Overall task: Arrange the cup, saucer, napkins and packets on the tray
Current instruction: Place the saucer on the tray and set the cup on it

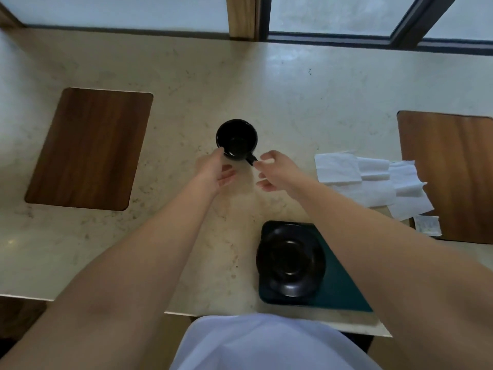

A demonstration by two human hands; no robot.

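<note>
A black cup [236, 138] stands upright and empty on the pale stone counter, its handle pointing toward me and to the right. My left hand [214, 172] is open, its fingertips touching the cup's left wall. My right hand [274, 170] is open too, fingers right at the handle without a clear grip. Near the counter's front edge lies a dark teal tray [338, 287] with a black saucer [290, 263] on its left part. White napkins [373, 180] lie spread at the right, and a white packet [428, 225] sits just below them.
Two wooden inlays are set into the counter, one at the left [88, 148] and one at the right [453, 177]. A window frame with a wooden post [241, 17] runs along the far edge. My white garment [266, 343] fills the bottom.
</note>
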